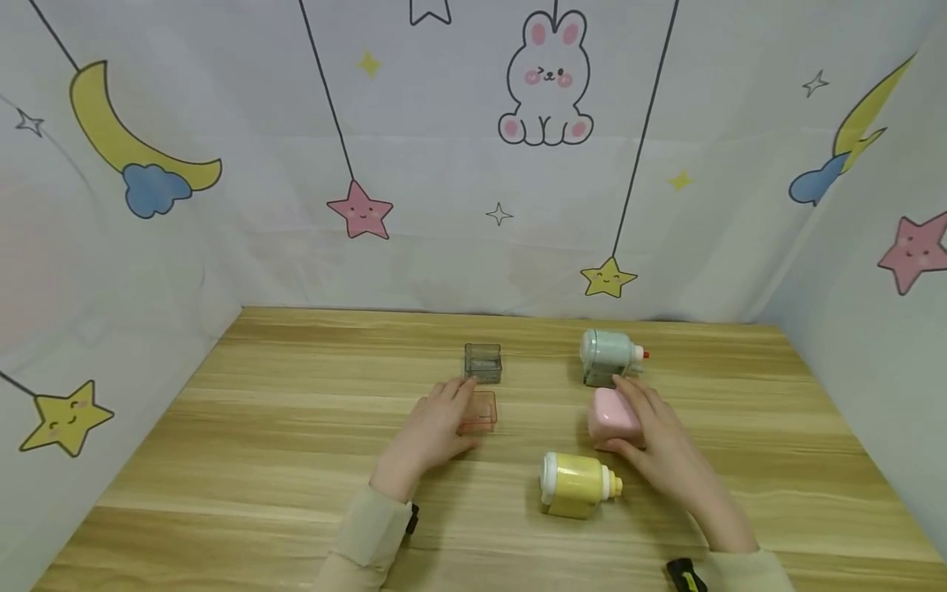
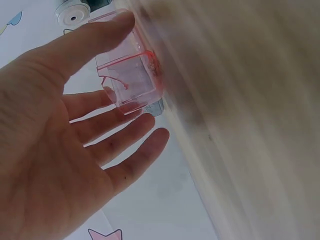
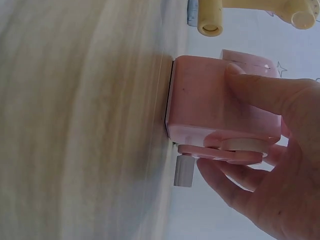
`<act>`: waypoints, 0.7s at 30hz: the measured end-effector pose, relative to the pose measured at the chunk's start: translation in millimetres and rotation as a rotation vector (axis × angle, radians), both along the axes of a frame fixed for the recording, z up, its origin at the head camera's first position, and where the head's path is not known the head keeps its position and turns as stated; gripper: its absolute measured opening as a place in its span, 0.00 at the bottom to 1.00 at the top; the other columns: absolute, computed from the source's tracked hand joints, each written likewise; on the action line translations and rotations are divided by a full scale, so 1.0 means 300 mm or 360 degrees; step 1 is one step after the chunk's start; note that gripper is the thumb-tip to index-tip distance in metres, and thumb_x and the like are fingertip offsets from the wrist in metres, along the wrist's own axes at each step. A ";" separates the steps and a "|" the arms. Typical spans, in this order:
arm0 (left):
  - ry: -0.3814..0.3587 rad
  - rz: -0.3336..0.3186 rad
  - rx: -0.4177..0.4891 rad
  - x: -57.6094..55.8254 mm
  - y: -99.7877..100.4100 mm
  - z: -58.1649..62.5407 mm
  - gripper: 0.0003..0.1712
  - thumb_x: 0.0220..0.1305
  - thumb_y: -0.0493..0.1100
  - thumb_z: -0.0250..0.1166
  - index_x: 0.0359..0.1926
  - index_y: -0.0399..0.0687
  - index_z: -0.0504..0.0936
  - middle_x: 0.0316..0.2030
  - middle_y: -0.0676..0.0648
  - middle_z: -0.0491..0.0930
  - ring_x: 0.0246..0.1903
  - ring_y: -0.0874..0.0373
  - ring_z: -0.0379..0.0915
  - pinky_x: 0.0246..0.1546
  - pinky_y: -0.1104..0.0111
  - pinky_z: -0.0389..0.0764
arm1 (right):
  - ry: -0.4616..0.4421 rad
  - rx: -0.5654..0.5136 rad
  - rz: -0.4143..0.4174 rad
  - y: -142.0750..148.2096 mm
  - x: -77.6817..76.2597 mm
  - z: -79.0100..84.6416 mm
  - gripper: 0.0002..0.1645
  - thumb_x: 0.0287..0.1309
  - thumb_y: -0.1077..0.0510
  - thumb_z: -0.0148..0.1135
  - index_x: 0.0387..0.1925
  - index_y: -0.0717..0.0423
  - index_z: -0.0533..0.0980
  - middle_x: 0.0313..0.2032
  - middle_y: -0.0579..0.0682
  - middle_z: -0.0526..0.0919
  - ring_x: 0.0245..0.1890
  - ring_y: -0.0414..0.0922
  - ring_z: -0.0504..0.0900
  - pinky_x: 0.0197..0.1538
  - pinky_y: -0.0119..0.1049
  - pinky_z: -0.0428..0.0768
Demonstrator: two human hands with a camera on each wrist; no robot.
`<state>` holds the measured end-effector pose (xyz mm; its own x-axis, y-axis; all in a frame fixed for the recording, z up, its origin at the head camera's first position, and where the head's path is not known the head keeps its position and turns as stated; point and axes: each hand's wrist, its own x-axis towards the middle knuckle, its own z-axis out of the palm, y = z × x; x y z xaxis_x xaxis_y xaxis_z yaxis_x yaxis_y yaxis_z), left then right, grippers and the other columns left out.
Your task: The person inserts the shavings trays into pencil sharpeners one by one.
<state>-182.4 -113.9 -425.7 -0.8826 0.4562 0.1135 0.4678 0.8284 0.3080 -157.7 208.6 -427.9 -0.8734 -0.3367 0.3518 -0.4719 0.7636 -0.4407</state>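
A clear pink drawer (image 1: pixel 482 410) stands on the table, and my left hand (image 1: pixel 435 423) spans it. In the left wrist view the thumb overlaps one end of the drawer (image 2: pixel 127 75) and fingertips meet the other. The outer fingers (image 2: pixel 137 160) spread loosely past it. My right hand (image 1: pixel 664 444) holds a pink pencil sharpener (image 1: pixel 614 418). In the right wrist view its thumb rests on the sharpener's smooth body (image 3: pixel 205 95); the fingers reach behind, near the crank with its grey knob (image 3: pixel 184 171).
A yellow pencil sharpener (image 1: pixel 579 485) lies nearer the front, between my hands. Behind the pink one is a grey-green sharpener (image 1: pixel 608 352) with a red-tipped knob. A smoky clear drawer (image 1: pixel 483 364) sits just beyond my left fingers. Printed curtains (image 1: pixel 444 263) surround the wooden table (image 1: pixel 296 460).
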 end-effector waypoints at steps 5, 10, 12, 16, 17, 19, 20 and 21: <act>0.0013 -0.0022 0.0009 -0.008 -0.003 -0.011 0.45 0.44 0.41 0.71 0.63 0.34 0.59 0.51 0.38 0.69 0.49 0.46 0.63 0.50 0.57 0.74 | 0.0016 0.0003 0.0017 0.001 -0.004 0.000 0.48 0.41 0.56 0.69 0.64 0.52 0.57 0.59 0.63 0.63 0.54 0.59 0.64 0.50 0.64 0.69; -0.0007 -0.0035 0.0041 -0.007 -0.006 -0.009 0.39 0.45 0.36 0.69 0.60 0.32 0.63 0.48 0.39 0.70 0.46 0.48 0.65 0.48 0.59 0.76 | 0.0054 0.0006 0.0029 -0.001 -0.008 -0.001 0.45 0.40 0.60 0.70 0.61 0.56 0.61 0.55 0.61 0.66 0.51 0.57 0.66 0.49 0.63 0.71; -0.0006 -0.0042 0.0038 -0.007 -0.006 -0.008 0.38 0.46 0.36 0.69 0.59 0.31 0.64 0.47 0.39 0.70 0.46 0.48 0.65 0.48 0.59 0.76 | 0.0057 0.0013 0.0018 -0.002 -0.008 0.002 0.44 0.39 0.60 0.70 0.61 0.56 0.62 0.53 0.60 0.67 0.50 0.56 0.68 0.47 0.63 0.72; -0.0015 -0.0063 0.0037 -0.009 -0.008 -0.007 0.37 0.46 0.36 0.69 0.58 0.30 0.65 0.48 0.38 0.70 0.47 0.48 0.66 0.49 0.59 0.75 | 0.0025 0.0040 -0.0022 -0.004 -0.009 0.008 0.43 0.40 0.59 0.70 0.60 0.55 0.62 0.51 0.58 0.69 0.46 0.55 0.70 0.44 0.61 0.74; -0.0022 -0.0066 0.0044 -0.009 -0.008 -0.006 0.37 0.46 0.36 0.69 0.58 0.30 0.65 0.47 0.39 0.70 0.46 0.49 0.66 0.48 0.59 0.75 | 0.0016 0.0047 -0.0033 -0.004 -0.009 0.009 0.42 0.40 0.59 0.70 0.60 0.54 0.62 0.50 0.58 0.69 0.46 0.55 0.70 0.43 0.61 0.75; -0.0037 -0.0073 0.0068 -0.010 -0.009 -0.005 0.37 0.45 0.36 0.70 0.57 0.30 0.65 0.47 0.39 0.71 0.45 0.49 0.66 0.48 0.59 0.75 | -0.0003 0.0053 -0.0051 -0.006 -0.010 0.009 0.42 0.40 0.58 0.70 0.60 0.53 0.63 0.49 0.57 0.69 0.44 0.55 0.71 0.42 0.60 0.75; -0.0042 -0.0076 0.0076 -0.010 -0.010 -0.005 0.38 0.45 0.36 0.70 0.57 0.30 0.65 0.47 0.39 0.71 0.45 0.50 0.66 0.48 0.59 0.76 | -0.0008 0.0058 -0.0059 -0.006 -0.011 0.010 0.42 0.40 0.58 0.70 0.59 0.53 0.63 0.49 0.57 0.69 0.44 0.55 0.71 0.41 0.60 0.75; -0.0043 -0.0078 0.0086 -0.010 -0.010 -0.004 0.38 0.45 0.36 0.70 0.57 0.30 0.65 0.46 0.39 0.71 0.45 0.50 0.67 0.48 0.59 0.76 | -0.0013 0.0058 -0.0064 -0.007 -0.011 0.010 0.42 0.40 0.58 0.70 0.59 0.53 0.63 0.49 0.57 0.69 0.43 0.55 0.71 0.41 0.60 0.75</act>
